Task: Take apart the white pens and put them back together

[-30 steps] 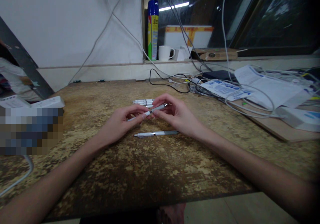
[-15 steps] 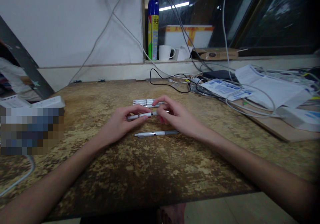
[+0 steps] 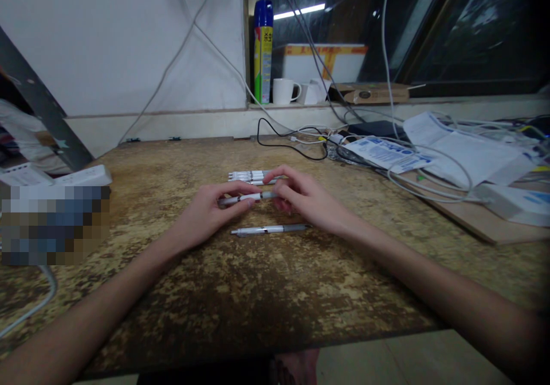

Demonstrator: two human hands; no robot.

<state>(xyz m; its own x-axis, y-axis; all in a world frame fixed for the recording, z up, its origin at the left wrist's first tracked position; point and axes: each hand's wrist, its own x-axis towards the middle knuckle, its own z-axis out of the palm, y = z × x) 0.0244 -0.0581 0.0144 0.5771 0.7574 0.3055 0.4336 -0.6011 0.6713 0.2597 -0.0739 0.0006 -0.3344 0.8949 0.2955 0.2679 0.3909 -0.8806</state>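
A white and grey pen lies sideways between my hands, just above the worn table. My left hand pinches its left half between thumb and fingers. At its right end, my right hand is closed on the pen with thumb and fingers, the index finger stretched forward. Nearer to me, a second pen rests on the table. Beyond the held pen, several similar pens lie side by side, their right ends partly hidden by my right hand.
Papers, tangled cables and a white box lie on a board at right. White power strips stand at left. On the sill are a spray can and a mug. The table's front edge is near me.
My right hand has shifted slightly to the right along the pen, its fingers now nearer the pen's right end. My left hand has hardly moved.
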